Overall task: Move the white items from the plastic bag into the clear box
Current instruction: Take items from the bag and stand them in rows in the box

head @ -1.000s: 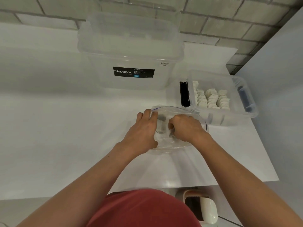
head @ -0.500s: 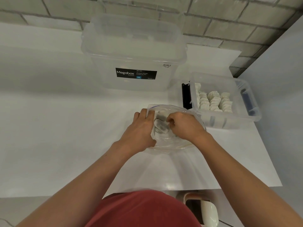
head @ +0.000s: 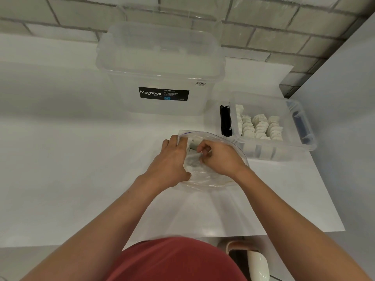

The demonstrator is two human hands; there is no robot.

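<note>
A clear plastic bag [head: 211,179] lies open on the white table in front of me. My left hand [head: 172,161] grips the bag's left rim and holds the mouth apart. Inside the mouth, my right hand [head: 220,157] has its fingertips pinched on a white item [head: 193,158]; a few more lie deeper in the bag, partly hidden. To the right stands the small clear box [head: 304,142], with several white items [head: 260,126] lined up in rows inside it.
A large lidded clear Megabox container [head: 162,67] stands behind the bag, against the tiled wall. The small box has a black latch [head: 224,121] on its left end. The table's right edge runs close beside the small box. A white stool [head: 257,262] sits below the front edge.
My right hand has lifted slightly inside the bag and its fingers have closed on a white item. The left hand stays on the bag's rim.
</note>
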